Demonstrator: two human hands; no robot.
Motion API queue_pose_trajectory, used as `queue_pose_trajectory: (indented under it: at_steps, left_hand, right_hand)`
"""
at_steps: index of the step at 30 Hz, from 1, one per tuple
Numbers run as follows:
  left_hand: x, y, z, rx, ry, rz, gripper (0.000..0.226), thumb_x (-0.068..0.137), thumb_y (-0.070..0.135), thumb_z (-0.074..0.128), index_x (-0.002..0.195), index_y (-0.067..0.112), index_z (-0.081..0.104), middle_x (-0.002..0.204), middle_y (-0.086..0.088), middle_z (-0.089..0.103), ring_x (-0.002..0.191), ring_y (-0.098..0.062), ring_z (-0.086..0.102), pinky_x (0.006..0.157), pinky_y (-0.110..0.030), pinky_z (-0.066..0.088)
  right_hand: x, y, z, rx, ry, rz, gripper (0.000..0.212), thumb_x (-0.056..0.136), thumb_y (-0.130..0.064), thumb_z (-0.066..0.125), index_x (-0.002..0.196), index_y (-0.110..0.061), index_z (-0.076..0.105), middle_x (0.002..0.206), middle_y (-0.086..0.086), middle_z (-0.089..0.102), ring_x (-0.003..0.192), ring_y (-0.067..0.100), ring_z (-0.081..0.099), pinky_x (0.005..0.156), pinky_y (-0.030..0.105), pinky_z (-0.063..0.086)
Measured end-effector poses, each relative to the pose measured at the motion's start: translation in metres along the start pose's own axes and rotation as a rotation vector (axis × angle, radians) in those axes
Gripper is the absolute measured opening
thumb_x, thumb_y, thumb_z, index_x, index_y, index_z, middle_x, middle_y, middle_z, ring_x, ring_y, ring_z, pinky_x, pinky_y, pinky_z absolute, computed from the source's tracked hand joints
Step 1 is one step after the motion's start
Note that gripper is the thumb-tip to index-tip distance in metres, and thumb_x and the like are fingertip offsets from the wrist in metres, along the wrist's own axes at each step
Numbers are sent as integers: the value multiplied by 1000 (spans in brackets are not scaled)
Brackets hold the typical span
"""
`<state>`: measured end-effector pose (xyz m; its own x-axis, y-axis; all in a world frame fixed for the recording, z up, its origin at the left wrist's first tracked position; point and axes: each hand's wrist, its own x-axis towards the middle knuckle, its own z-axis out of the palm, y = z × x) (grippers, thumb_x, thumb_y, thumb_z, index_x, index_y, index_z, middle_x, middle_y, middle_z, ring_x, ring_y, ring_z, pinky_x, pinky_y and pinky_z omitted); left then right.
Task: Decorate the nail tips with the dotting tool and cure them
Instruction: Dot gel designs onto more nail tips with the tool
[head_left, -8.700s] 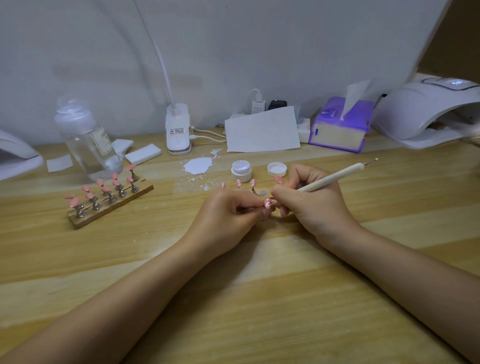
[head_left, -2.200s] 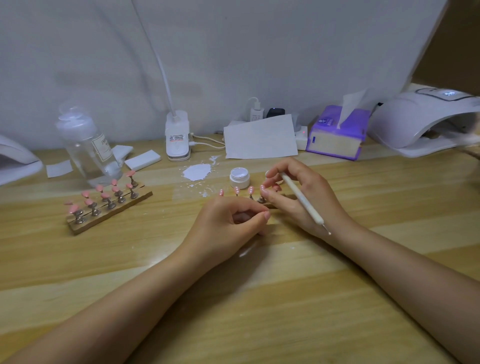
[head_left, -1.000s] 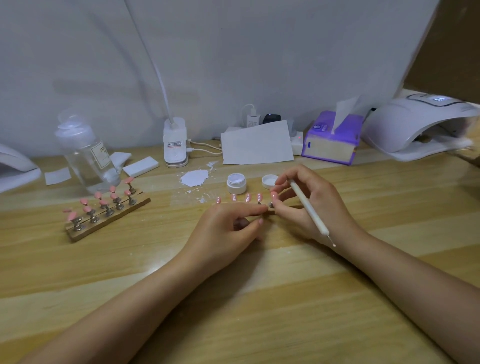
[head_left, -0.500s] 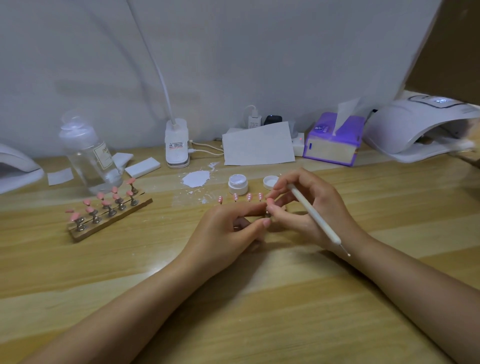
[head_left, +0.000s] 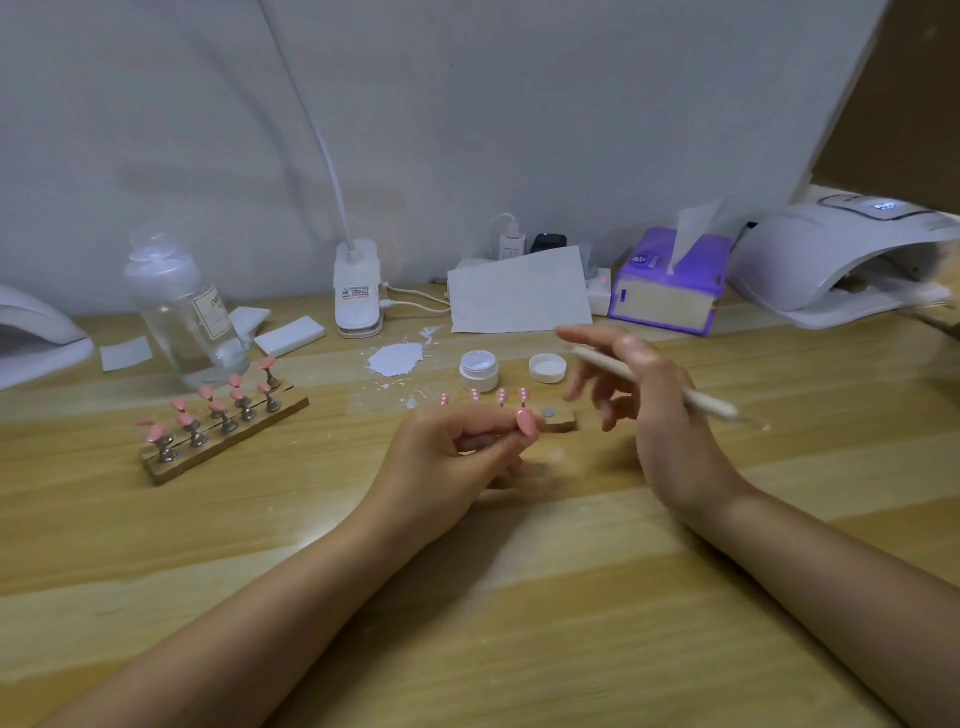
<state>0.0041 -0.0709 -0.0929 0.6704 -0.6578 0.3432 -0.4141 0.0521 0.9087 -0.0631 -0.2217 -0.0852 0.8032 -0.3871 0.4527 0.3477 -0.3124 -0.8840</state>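
My left hand pinches a pink nail tip on its small stand, just in front of a wooden holder that carries several pink tips with white dots. One metal spot on that holder is bare. My right hand is lifted to the right of the holder, blurred, fingers spread, with the white dotting tool held between thumb and palm. An open white gel jar and its lid stand behind the holder. The white curing lamp sits at the far right.
A second wooden holder with several plain pink tips lies at the left beside a clear bottle. A white paint blot, a paper sheet, a purple tissue box, a lamp base and another lamp line the back.
My right hand has let go of the tip and swung up and right with the dotting tool. My left hand now holds the pink tip alone, off the holder.
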Motion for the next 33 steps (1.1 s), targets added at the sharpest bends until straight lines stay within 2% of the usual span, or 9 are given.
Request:
queue_pose_trajectory:
  at_steps: [2, 6, 10, 14, 16, 20, 25, 29, 33]
  left_hand:
    - [0, 1, 0, -6, -3, 8, 13, 72, 25, 63, 82, 22, 72, 62, -7, 66, 54, -2, 63, 57, -15, 51]
    - [0, 3, -1, -4, 1, 20, 13, 72, 23, 63, 83, 24, 71, 62, -9, 64, 53, -2, 62, 57, -15, 50]
    - [0, 2, -1, 3, 12, 19, 12, 75, 19, 64, 83, 24, 71, 62, -9, 64, 53, -1, 61, 56, -14, 49]
    - [0, 2, -2, 9, 8, 27, 13, 75, 17, 65, 81, 26, 71, 63, -17, 64, 53, -2, 62, 55, -14, 49]
    - [1, 1, -2, 19, 7, 22, 17, 79, 9, 65, 83, 25, 71, 62, -14, 65, 54, -2, 62, 56, -15, 50]
    - [1, -2, -3, 33, 2, -9, 21, 80, 4, 65, 81, 23, 71, 54, 9, 63, 53, 0, 61, 55, -17, 51]
    - [1, -2, -3, -4, 15, -16, 18, 79, 5, 66, 80, 21, 73, 59, 4, 62, 53, -3, 62, 55, -19, 51]
    - [2, -1, -4, 0, 10, -10, 15, 79, 7, 66, 84, 20, 73, 60, -1, 60, 53, -4, 61, 55, -24, 52]
    - [2, -3, -5, -7, 13, -23, 17, 80, 5, 66, 81, 19, 73, 60, 5, 62, 53, -5, 61, 54, -27, 53]
  right_hand:
    - [4, 1, -2, -42, 118, 9, 36, 89, -35, 28, 98, -34, 63, 54, -19, 51, 54, 0, 43, 54, 13, 35]
    - [10, 1, -4, -60, 249, -20, 13, 92, -19, 53, 87, -31, 50, 42, -16, 47, 41, 1, 39, 48, 15, 33]
    - [14, -5, -8, -79, 187, -55, 18, 82, -9, 66, 81, -25, 57, 69, -11, 65, 65, 11, 60, 63, 21, 47]
    - [25, -13, -15, -67, 161, -48, 39, 92, 4, 41, 101, -30, 59, 95, -13, 67, 55, 7, 47, 50, 14, 37]
    - [30, -17, -19, 63, 182, -10, 39, 93, 1, 37, 100, -28, 62, 89, -12, 69, 45, 7, 39, 45, 14, 36]
    - [42, -23, -19, 140, 209, 24, 16, 86, -8, 61, 84, -23, 63, 68, -6, 65, 39, 5, 40, 41, 15, 35]
    - [63, -23, -7, 38, 189, -21, 36, 80, -7, 69, 89, -26, 40, 58, -4, 60, 38, 4, 46, 41, 16, 39]
    - [81, -15, 10, 136, 199, 127, 29, 78, -13, 73, 86, -24, 48, 66, -3, 60, 40, 2, 47, 42, 14, 39]
    - [90, -2, 25, 159, 149, 213, 29, 80, -16, 71, 65, -17, 46, 42, -10, 53, 36, 1, 48, 41, 13, 41]
